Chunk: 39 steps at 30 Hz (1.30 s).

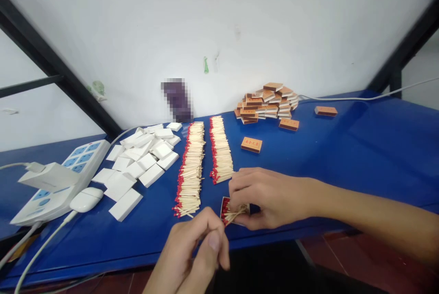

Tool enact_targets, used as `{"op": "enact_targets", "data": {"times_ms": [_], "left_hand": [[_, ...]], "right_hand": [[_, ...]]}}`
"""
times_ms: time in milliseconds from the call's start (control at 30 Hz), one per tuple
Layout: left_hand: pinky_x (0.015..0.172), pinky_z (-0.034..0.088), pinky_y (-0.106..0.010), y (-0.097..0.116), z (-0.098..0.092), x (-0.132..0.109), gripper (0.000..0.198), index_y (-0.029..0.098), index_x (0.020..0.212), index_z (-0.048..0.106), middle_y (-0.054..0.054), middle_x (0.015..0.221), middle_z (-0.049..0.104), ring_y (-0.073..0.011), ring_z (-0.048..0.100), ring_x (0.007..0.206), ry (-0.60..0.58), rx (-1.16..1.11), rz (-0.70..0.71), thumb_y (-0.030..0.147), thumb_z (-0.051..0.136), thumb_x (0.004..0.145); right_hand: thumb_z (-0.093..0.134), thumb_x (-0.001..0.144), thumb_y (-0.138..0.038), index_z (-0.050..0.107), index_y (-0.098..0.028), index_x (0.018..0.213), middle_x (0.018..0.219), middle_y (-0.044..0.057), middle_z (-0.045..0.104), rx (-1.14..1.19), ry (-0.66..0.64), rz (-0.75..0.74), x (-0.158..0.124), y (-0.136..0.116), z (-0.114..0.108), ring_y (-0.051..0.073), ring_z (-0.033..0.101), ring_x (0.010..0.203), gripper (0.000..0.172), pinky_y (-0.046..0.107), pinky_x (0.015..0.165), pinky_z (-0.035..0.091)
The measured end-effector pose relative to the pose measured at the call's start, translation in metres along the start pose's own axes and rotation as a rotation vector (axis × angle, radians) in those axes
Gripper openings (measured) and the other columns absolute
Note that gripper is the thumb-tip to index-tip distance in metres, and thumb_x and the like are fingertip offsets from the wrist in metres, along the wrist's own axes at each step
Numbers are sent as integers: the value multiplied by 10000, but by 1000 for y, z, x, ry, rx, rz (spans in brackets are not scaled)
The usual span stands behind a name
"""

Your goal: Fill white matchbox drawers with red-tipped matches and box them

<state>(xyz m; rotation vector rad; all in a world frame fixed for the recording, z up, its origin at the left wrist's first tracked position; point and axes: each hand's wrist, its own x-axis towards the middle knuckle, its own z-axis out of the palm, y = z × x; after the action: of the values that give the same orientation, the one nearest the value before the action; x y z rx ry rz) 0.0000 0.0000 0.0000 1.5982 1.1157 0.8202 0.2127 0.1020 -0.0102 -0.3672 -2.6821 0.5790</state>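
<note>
My right hand (267,198) is closed on a small tray of red-tipped matches (230,212) near the front edge of the blue table (343,161). My left hand (195,248) is just below and to the left of it, fingers pinched together; what they hold, if anything, I cannot make out. Two long rows of matches lie ahead: the left row (191,168) and the right row (220,148). A pile of white inner trays (142,159) lies to the left. Orange matchbox sleeves (267,102) are stacked at the back right.
A white power strip (58,179) with a plugged-in adapter and a white earbud case (86,199) sit at the left, with cables running off the table edge. Loose orange sleeves (251,144) lie near the rows. A white wall and black frame bars stand behind.
</note>
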Motion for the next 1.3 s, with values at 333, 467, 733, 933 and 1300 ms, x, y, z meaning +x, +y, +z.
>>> {"op": "enact_targets", "data": {"times_ms": [333, 467, 733, 933, 1300], "left_hand": [[520, 304, -243, -29, -17, 6, 400, 213, 671, 355, 56, 614, 483, -111, 449, 536, -12, 590, 132, 293, 410, 1059], [616, 394, -226, -20, -20, 0, 291, 208, 699, 453, 44, 714, 569, -129, 557, 662, -167, 669, 193, 157, 523, 976], [673, 460, -218, -18, -29, -3, 256, 220, 844, 595, 55, 797, 618, -150, 607, 753, -268, 723, 183, 37, 759, 773], [654, 445, -213, -16, -27, 1, 314, 194, 655, 510, 33, 731, 584, -144, 596, 741, -296, 727, 192, 123, 670, 915], [750, 460, -236, -13, -32, -1, 258, 214, 752, 553, 14, 819, 622, -161, 602, 796, -360, 631, 80, 234, 528, 1009]], "right_hand": [[691, 839, -160, 702, -163, 745, 646, -30, 650, -12, 176, 108, 3, -12, 10, 115, 530, 631, 95, 291, 679, 380], [710, 833, -168, 717, -164, 730, 639, -23, 657, -41, 161, 161, 3, -11, 12, 122, 524, 631, 104, 301, 676, 368], [707, 853, -184, 690, -166, 712, 642, -40, 600, -55, 101, 144, 1, -9, 6, 105, 495, 647, 143, 299, 704, 345], [703, 822, -212, 677, -184, 714, 673, -35, 588, -90, 84, 140, 2, -8, 3, 117, 508, 665, 115, 308, 692, 340], [603, 887, -348, 706, -330, 747, 639, 3, 624, -136, -66, -13, -34, -52, 90, 191, 568, 574, 174, 303, 469, 415]]}}
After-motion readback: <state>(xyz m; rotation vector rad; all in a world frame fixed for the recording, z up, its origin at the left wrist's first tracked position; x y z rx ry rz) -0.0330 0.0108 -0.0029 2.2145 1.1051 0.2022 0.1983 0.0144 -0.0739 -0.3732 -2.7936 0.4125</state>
